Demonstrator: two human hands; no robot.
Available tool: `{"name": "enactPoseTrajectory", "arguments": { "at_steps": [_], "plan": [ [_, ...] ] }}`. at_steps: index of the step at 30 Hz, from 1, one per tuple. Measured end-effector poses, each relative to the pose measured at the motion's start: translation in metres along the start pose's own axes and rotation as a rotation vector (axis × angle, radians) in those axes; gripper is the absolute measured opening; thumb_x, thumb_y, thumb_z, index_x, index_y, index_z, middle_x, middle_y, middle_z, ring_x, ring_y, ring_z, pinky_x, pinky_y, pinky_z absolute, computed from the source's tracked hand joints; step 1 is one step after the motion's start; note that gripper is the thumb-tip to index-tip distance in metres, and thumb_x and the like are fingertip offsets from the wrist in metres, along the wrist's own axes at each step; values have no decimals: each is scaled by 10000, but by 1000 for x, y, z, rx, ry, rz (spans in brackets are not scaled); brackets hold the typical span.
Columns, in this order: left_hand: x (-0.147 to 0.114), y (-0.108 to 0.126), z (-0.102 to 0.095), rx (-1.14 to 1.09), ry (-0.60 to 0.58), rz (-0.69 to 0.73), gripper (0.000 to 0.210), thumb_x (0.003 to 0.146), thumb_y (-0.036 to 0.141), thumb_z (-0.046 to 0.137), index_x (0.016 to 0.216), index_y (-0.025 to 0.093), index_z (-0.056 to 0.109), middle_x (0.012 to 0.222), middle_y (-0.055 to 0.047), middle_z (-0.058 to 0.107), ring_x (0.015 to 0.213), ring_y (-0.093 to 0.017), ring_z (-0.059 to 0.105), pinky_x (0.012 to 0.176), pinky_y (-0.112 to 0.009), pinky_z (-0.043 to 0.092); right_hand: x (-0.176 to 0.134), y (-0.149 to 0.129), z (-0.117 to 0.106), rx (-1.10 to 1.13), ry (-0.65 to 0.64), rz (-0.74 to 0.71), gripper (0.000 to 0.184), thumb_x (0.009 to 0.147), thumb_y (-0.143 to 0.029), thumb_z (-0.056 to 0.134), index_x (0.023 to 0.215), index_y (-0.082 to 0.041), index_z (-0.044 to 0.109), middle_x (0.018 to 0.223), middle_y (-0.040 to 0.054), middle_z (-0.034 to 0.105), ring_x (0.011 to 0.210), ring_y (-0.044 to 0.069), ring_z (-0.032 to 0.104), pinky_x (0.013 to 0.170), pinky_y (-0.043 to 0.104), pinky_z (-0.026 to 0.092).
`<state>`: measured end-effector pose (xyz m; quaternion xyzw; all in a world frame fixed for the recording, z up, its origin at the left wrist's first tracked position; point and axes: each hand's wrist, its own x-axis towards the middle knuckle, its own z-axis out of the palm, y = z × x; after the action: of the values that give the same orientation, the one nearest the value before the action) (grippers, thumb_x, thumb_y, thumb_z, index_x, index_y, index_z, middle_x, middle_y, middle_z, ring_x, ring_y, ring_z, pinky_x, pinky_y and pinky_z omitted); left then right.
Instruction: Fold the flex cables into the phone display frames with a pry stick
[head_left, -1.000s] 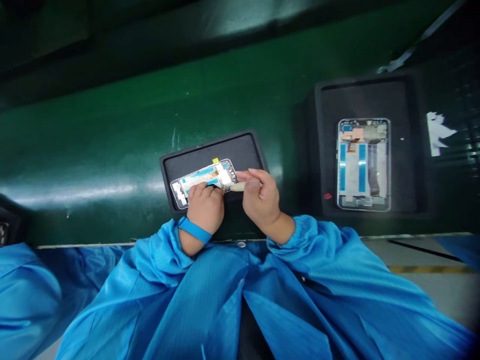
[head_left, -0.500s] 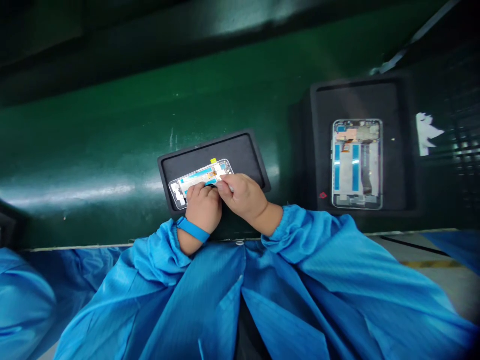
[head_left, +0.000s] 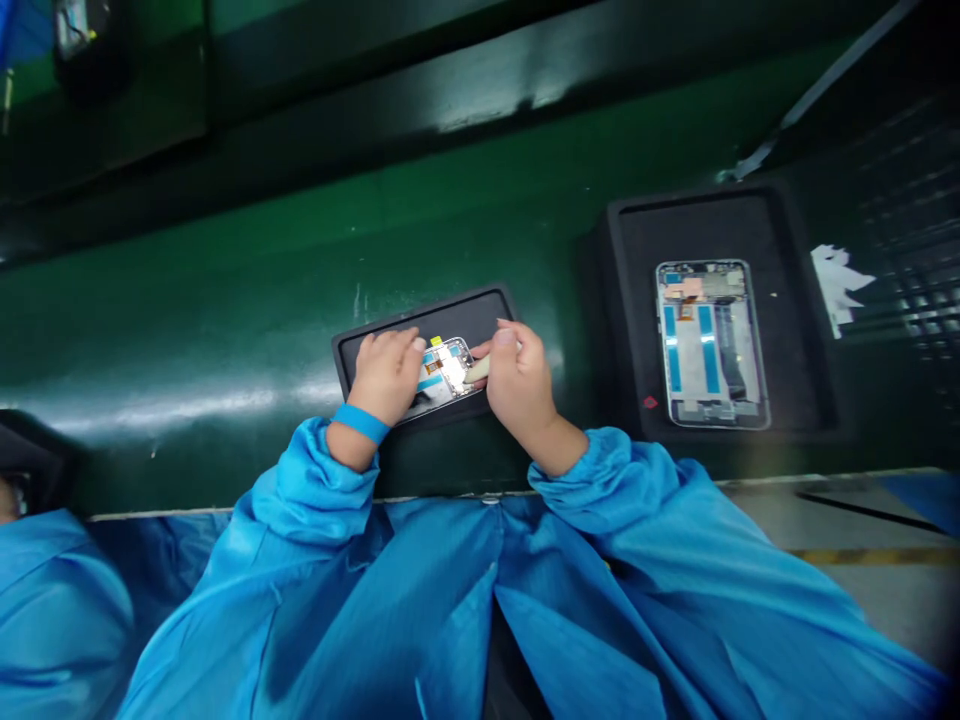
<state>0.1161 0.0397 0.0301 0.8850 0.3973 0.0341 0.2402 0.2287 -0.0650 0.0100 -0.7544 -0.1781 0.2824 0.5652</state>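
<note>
An opened phone (head_left: 456, 368), its metal plates, flex cable and blue adhesive strips showing, lies tilted in a shallow black tray (head_left: 480, 303). A yellow tab sticks out at its upper edge. Over the phone's left part rests my left hand (head_left: 386, 375), fingers stretched out together and hiding that end; a blue band circles its wrist. My right hand (head_left: 519, 375) is closed around a pale spudger (head_left: 480, 370), whose tip touches or hovers just above the phone's right end.
On the right, a stack of black trays (head_left: 799, 330) bears another opened phone (head_left: 711, 345). Torn white paper (head_left: 840, 283) lies beyond it. A co-worker's blue sleeve (head_left: 60, 600) and a dark tray (head_left: 34, 450) are at far left. The green tabletop (head_left: 247, 300) runs underneath.
My hands have moved apart: the left has shifted left and flattened over the phone, the right has moved right. The spudger in my right hand now shows. The camera view has shifted slightly.
</note>
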Motion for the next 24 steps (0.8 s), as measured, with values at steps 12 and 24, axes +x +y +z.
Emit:
{"name": "enactPoseTrajectory", "arguments": {
  "at_steps": [12,24],
  "plan": [
    [-3,-1,8,182,-213,19,211,814,273,467,846,226,671,1266,-19,507,1260,-340,316,1056,-570,155,4,-5,-1,18,-48,69,374,846,-470,390,1058,-178,487,674,-19,638,418,85,537,409,209,443],
    [-16,-6,21,215,2,242,261,863,275,419,967,186,641,1052,-83,623,1071,-264,516,1020,-531,280,14,1,19,-29,6,-177,370,854,-489,370,1037,-190,488,720,-1,649,554,110,598,532,250,499]
  ]
}}
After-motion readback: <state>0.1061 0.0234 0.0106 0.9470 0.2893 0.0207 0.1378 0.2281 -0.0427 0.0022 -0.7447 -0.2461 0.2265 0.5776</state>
